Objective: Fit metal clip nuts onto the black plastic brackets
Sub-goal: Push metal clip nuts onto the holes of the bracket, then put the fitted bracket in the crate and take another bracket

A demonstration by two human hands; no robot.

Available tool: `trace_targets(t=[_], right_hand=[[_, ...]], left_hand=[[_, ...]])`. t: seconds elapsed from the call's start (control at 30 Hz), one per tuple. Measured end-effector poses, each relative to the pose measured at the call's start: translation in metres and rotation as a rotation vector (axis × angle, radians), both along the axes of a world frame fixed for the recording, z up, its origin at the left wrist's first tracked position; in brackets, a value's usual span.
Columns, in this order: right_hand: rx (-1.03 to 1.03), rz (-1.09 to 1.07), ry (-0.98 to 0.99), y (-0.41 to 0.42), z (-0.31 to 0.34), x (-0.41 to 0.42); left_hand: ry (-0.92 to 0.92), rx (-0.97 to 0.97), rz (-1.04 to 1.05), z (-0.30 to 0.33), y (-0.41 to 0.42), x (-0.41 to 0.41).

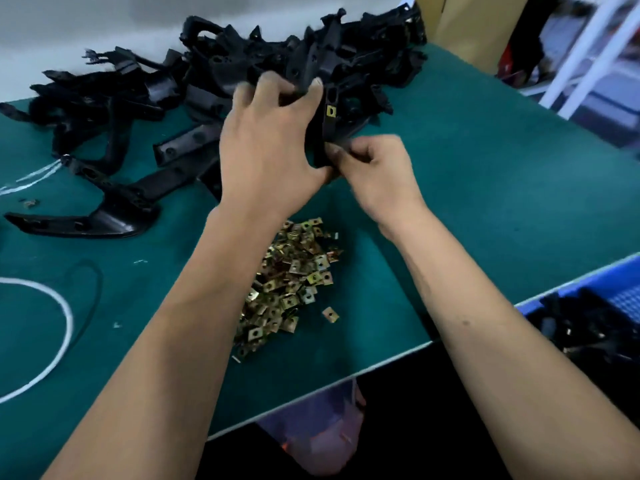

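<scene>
I hold one black plastic bracket point(327, 129) upright above the green table point(485, 188). My left hand point(270, 143) grips its upper part, fingers curled over the top. My right hand point(374, 168) pinches its lower end; whether a clip nut lies under those fingertips is hidden. One brass-coloured clip nut point(331, 111) sits fitted on the bracket's middle. A heap of loose clip nuts point(291, 282) lies on the table below my wrists, with a single clip nut point(330, 314) apart at its right. A big pile of black brackets point(214, 84) fills the back of the table.
A blue crate point(609, 299) with black parts stands at the right, below the table edge. A white cord point(52, 327) and a black band point(91, 292) lie at the left. A clear plastic bag point(318, 434) hangs under the front edge. A cardboard box point(474, 26) stands behind.
</scene>
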State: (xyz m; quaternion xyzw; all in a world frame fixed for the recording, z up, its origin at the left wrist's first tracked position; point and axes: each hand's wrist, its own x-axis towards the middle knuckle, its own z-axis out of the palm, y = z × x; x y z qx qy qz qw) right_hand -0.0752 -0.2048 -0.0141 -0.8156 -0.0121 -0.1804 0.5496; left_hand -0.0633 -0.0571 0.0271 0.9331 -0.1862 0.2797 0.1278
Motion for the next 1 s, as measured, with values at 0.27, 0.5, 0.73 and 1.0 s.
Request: trace_targets(t=[0.27, 0.5, 0.73, 1.0], right_hand=[[0.113, -0.394, 0.002, -0.166, 0.01, -0.1], [0.027, -0.815, 0.25, -0.299, -0.055, -0.239], [0.371, -0.899, 0.489, -0.319, -0.159, -0.321], [1.028, -0.629, 0.396, -0.299, -0.211, -0.335]], left_hand=[[0.056, 0.097, -0.412, 0.018, -0.187, -0.056], [0.093, 0.26, -0.649, -0.048, -0.341, -0.167], [0.24, 0.499, -0.752, -0.132, -0.379, -0.237], [0.293, 0.669, -0.784, -0.162, -0.392, -0.23]])
